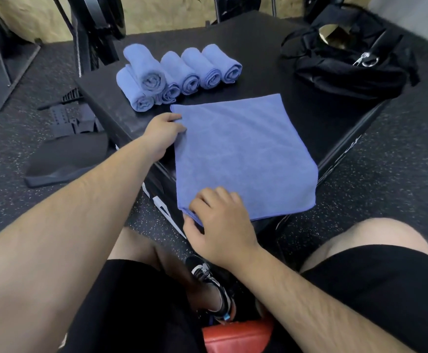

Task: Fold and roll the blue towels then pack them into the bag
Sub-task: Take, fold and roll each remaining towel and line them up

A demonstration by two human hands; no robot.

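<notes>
A blue towel lies flat, folded once, on the black box. My left hand pinches its far left corner. My right hand pinches the near left corner at the box's front edge. Several rolled blue towels lie in a row at the back left of the box, one stacked on top. The black bag sits open at the back right of the box.
Black straps and a foam pad lie on the speckled floor at the left. Gym equipment frames stand behind the box. My knees and a shoe are below, with a red object at the bottom edge.
</notes>
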